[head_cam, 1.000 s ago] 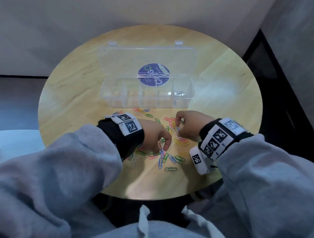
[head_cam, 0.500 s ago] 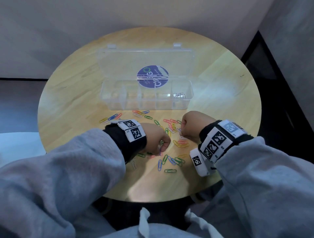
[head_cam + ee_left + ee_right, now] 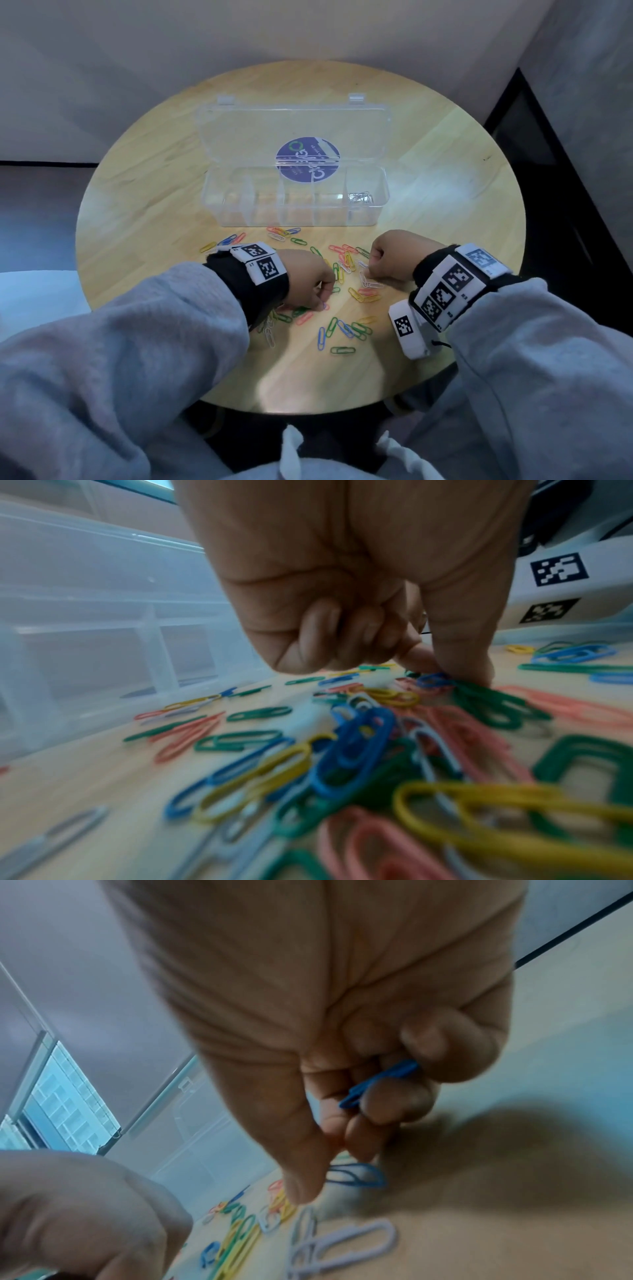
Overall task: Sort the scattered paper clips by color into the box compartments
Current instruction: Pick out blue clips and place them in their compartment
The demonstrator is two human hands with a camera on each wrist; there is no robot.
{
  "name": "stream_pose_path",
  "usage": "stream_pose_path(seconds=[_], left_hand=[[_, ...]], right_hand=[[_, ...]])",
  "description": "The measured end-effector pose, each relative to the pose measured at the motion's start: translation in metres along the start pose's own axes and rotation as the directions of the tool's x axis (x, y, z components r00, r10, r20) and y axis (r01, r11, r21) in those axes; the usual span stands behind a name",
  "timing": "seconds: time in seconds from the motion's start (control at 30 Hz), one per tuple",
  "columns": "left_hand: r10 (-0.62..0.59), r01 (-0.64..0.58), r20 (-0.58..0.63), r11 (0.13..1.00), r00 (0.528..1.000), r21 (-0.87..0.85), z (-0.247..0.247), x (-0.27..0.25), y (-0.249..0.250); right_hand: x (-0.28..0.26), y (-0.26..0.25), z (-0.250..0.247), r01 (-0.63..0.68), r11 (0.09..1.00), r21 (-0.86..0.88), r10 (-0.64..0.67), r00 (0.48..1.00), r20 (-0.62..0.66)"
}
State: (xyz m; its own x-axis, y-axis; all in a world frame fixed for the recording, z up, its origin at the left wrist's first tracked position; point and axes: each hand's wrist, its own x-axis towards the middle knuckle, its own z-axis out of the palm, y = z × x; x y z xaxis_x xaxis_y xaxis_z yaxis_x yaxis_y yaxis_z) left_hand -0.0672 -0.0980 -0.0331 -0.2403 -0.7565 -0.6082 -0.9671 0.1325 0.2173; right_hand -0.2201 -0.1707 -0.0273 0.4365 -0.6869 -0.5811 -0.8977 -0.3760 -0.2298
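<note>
Several coloured paper clips [image 3: 342,291] lie scattered on the round wooden table [image 3: 144,219], in front of the clear compartment box [image 3: 239,219]. My left hand [image 3: 323,303] is down in the pile. Its thumb and forefinger pinch a blue clip [image 3: 433,679] that lies on the table, and its other fingers are curled. My right hand [image 3: 371,270] is closed to the right of the pile and grips a blue clip [image 3: 380,1081] in its curled fingers. Its thumb tip sits beside another blue clip [image 3: 356,1175]. Pale clips [image 3: 361,198] lie in the box's rightmost compartment.
The box's lid [image 3: 294,133] lies open behind it, with a round purple label. Pale lilac clips [image 3: 342,1242] lie just under my right wrist. Bare tabletop stretches left and right of the box. The table's near edge is close under my forearms.
My left hand has sunk toward me into the pile and its fingers have curled tighter. My right hand has closed into a fist and drawn slightly to the right.
</note>
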Motion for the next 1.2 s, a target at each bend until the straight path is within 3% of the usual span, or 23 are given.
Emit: stream_pose_path(seconds=[0.2,0.37,0.43,0.53,0.6,0.8,0.87,0.93,0.97,1.0,1.03,1.07,1.1,1.2], left_hand=[[-0.016,0.012,-0.015,0.983,1.000,-0.184,-0.002,-0.003,-0.007],[-0.058,0.037,-0.031,0.888,0.998,-0.458,-0.008,-0.010,-0.016],[-0.097,0.048,-0.052,0.805,0.994,-0.591,-0.012,-0.012,-0.018],[-0.154,0.062,-0.026,0.536,0.988,-0.842,-0.017,-0.016,-0.019],[-0.181,0.062,-0.013,0.403,0.983,-0.913,-0.019,-0.020,-0.019],[-0.213,0.008,-0.038,0.213,0.976,-0.977,-0.019,-0.035,-0.009],[-0.235,0.051,-0.014,0.267,0.972,-0.962,-0.018,-0.039,-0.004],[-0.235,0.120,-0.007,0.520,0.972,-0.845,-0.016,-0.043,0.002],[-0.238,0.158,-0.011,0.678,0.971,-0.718,-0.014,-0.045,0.005],[-0.246,0.190,-0.026,0.807,0.969,-0.559,-0.011,-0.046,0.008],[-0.264,0.225,-0.047,0.891,0.963,-0.395,-0.008,-0.048,0.013],[-0.285,0.260,-0.055,0.927,0.957,-0.269,-0.004,-0.049,0.017],[-0.302,0.287,-0.051,0.937,0.952,-0.198,0.000,-0.049,0.021],[-0.324,0.318,-0.027,0.939,0.946,-0.133,0.008,-0.044,0.032]], right_hand=[[-0.001,0.005,-0.005,0.014,0.996,0.086,-0.012,1.000,-0.021],[0.000,0.015,-0.011,0.038,0.951,0.308,-0.022,0.998,-0.058],[-0.001,0.019,-0.014,0.040,0.920,0.390,-0.023,0.999,-0.049],[-0.008,0.023,-0.017,0.038,0.864,0.501,-0.027,0.999,-0.029],[-0.015,0.024,-0.017,0.004,0.774,0.634,-0.006,1.000,0.001],[-0.035,0.009,-0.014,-0.064,0.429,0.901,-0.012,0.997,0.077],[-0.043,0.001,-0.012,-0.091,0.321,0.942,-0.032,0.994,0.107],[-0.050,-0.008,-0.008,-0.136,0.306,0.942,-0.046,0.987,0.157],[-0.052,-0.012,-0.004,-0.141,0.364,0.921,-0.051,0.984,0.171],[-0.054,-0.014,0.000,-0.117,0.494,0.861,-0.048,0.986,0.162],[-0.055,-0.017,0.005,-0.074,0.684,0.726,-0.042,0.989,0.141],[-0.057,-0.020,0.010,-0.031,0.850,0.525,-0.037,0.992,0.119],[-0.058,-0.024,0.014,0.002,0.947,0.321,-0.037,0.994,0.102],[-0.060,-0.034,0.025,0.043,0.999,0.033,-0.046,0.994,0.094]])
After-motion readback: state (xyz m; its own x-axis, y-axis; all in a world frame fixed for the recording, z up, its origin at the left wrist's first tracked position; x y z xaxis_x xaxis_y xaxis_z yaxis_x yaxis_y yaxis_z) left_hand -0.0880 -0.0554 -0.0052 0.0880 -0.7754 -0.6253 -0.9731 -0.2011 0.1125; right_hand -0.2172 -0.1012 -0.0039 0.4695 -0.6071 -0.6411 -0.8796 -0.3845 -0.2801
